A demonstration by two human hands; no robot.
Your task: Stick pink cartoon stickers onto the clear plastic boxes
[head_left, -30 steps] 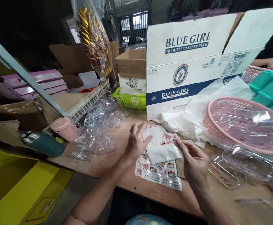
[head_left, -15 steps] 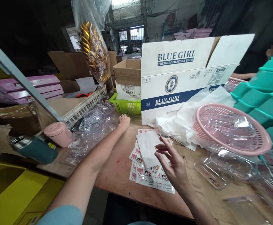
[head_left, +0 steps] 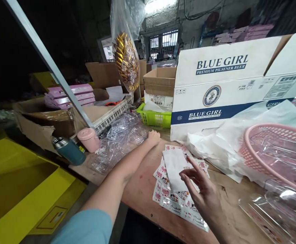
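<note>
My left hand (head_left: 153,138) is stretched forward to the right edge of a heap of clear plastic trays (head_left: 121,135). Its fingers are curled and partly hidden, so what they hold, if anything, cannot be made out. My right hand (head_left: 197,181) hovers with its fingers apart, holding nothing, over a white paper sheet (head_left: 174,169). That sheet lies on several printed sticker sheets (head_left: 181,208) with red patterns and cartoon cats. All of them rest on the wooden table (head_left: 140,193).
A white carton (head_left: 214,84) and a green basket (head_left: 154,117) stand behind. At right are crumpled white wrapping (head_left: 214,145), a pink basket (head_left: 255,156) and clear trays (head_left: 260,217). A teal bottle (head_left: 70,150), pink cup (head_left: 89,139) and yellow box (head_left: 28,186) are at left.
The view has turned left, so things sit farther right and more of the yellow box shows. My left hand stays by the tray heap; my right hand still hovers over the sheets.
</note>
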